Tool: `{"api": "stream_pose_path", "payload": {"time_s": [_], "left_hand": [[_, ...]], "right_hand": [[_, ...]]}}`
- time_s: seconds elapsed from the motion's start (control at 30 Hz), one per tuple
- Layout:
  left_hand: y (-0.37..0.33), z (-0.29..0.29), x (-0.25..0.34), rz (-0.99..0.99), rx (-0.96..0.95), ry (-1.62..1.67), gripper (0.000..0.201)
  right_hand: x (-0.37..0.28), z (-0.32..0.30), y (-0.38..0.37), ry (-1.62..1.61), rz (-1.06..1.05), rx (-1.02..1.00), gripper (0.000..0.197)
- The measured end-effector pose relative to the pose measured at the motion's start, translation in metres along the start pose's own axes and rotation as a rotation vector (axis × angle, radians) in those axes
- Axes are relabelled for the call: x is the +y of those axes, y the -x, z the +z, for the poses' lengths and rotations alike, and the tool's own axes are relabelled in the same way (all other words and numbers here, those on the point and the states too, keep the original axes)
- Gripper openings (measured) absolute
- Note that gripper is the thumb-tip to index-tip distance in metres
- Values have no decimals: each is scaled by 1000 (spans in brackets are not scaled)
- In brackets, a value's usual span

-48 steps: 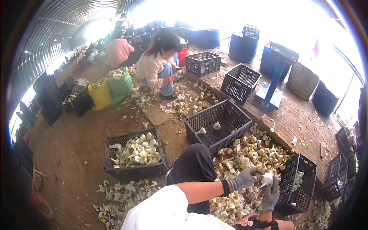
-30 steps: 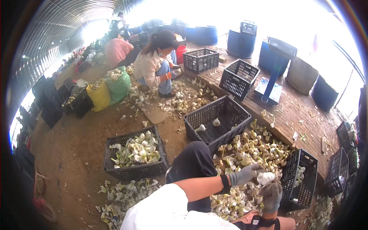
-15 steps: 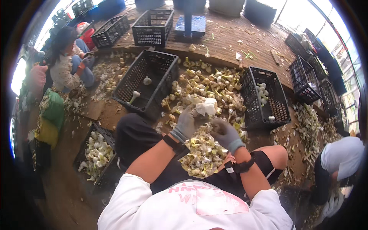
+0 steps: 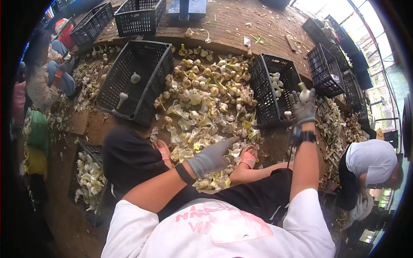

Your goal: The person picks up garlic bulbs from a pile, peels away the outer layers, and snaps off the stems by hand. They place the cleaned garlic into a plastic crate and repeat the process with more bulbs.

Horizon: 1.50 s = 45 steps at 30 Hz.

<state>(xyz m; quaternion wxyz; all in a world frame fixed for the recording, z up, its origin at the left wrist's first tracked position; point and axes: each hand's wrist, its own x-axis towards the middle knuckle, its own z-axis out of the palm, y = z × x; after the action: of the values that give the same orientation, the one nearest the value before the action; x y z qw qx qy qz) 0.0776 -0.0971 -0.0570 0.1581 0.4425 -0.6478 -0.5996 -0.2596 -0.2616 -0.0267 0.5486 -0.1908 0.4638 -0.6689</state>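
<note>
My right hand (image 4: 304,110), in a grey work glove, holds a white garlic bulb (image 4: 304,96) with a short green stem, over the right edge of the right black crate (image 4: 277,112). Inside that crate lie several white garlic bulbs (image 4: 275,81). My left hand (image 4: 213,157), gloved too, holds nothing; its index finger reaches to the right above a heap of peeled garlic skins (image 4: 189,148). Beyond the skins a pile of unpeeled garlic (image 4: 211,81) spreads between the two crates. The left black crate (image 4: 107,96) contains two bulbs.
A crate of trimmed garlic (image 4: 90,176) stands by my left knee. Past the wooden step (image 4: 232,41) are more black crates (image 4: 137,19) and a knife-like blade (image 4: 247,41). One person (image 4: 53,77) sits at far left, another (image 4: 372,159) bends at right.
My right hand has moved from in front of me to the right crate with a bulb. The left hand has dropped lower and let go of the white bulb and skin. The view has shifted rightward.
</note>
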Motion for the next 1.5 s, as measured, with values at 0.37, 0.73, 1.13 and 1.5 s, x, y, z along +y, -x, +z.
{"api": "stream_pose_path", "payload": {"time_s": [0.37,0.73,1.13,1.5], "left_hand": [[-18,-9,-15,24,73,-148,66],[-29,-13,-25,-124,43,-143,80],[-17,-33,-15,-179,549,-385,79],[6,-46,0,212,571,82,23]], "right_hand": [[261,-14,-80,1231,291,-325,37],[385,-16,-111,1900,81,-459,53],[245,66,9,680,600,-677,48],[114,98,170,418,490,-625,42]]}}
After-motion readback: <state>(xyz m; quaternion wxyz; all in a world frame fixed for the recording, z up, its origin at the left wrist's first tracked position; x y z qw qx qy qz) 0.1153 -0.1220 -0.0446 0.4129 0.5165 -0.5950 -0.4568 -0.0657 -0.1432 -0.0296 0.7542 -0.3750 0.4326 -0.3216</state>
